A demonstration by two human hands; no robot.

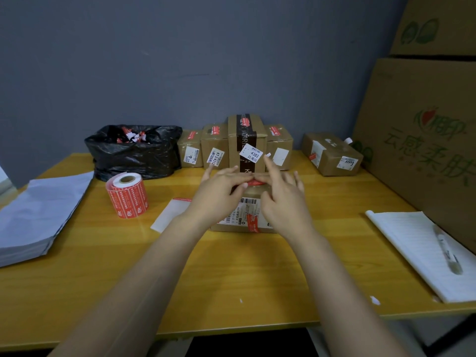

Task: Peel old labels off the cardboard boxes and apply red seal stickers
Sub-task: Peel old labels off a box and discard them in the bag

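Observation:
A small cardboard box point(243, 224) lies flat in the middle of the table, with a white barcode label and a red seal sticker point(253, 222) on its near part. Both hands rest over its far edge. My left hand point(219, 191) and my right hand point(282, 197) pinch and press a red seal sticker point(255, 182) there, fingertips meeting on it. The roll of red seal stickers point(127, 195) stands upright to the left. A strip of backing paper point(170, 215) lies between roll and box.
Several small boxes point(247, 143) with white labels stand in a row against the wall, one more point(332, 154) at the right. A black rubbish bag point(134, 153) sits back left, a pile of grey mailers point(38, 215) at left, a notepad with pen point(427, 251) at right, large cartons point(422, 140) behind it.

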